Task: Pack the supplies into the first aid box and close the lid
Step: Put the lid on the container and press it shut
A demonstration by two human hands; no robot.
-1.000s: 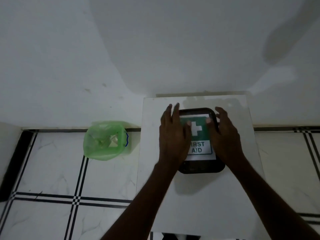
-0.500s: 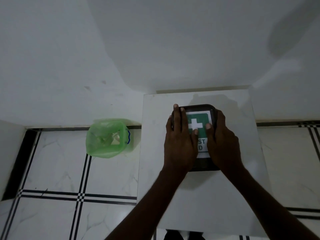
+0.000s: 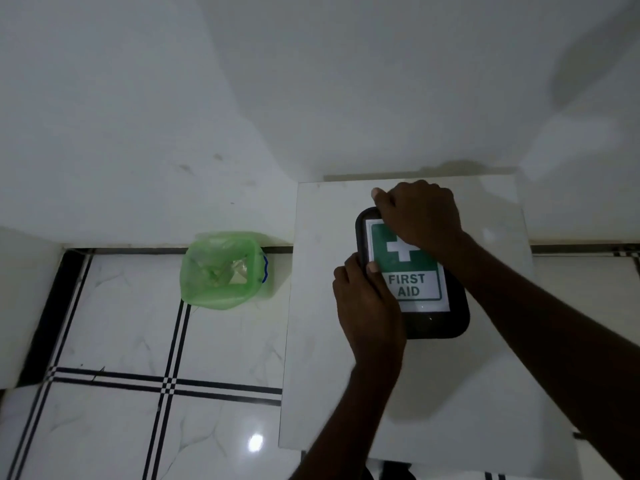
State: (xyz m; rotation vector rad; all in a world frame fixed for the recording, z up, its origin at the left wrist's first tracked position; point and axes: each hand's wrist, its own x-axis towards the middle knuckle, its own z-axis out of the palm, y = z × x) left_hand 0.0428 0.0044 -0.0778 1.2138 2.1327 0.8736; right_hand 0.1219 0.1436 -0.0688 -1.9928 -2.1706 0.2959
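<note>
A black first aid box (image 3: pixel 433 320) with a green and white "FIRST AID" label lies flat, lid down, on a small white table (image 3: pixel 346 393). My left hand (image 3: pixel 367 303) grips the box's left edge, thumb resting on the lid. My right hand (image 3: pixel 420 214) reaches across and clasps the box's far edge, fingers curled over it. No loose supplies are visible; the inside of the box is hidden.
A green plastic-lined bin (image 3: pixel 221 270) stands on the tiled floor left of the table, against the white wall (image 3: pixel 242 98). The floor has white tiles with black stripe lines.
Both hands left the top of the lid. My left hand slid to the box's left edge and my right hand moved up to the far edge, uncovering the label.
</note>
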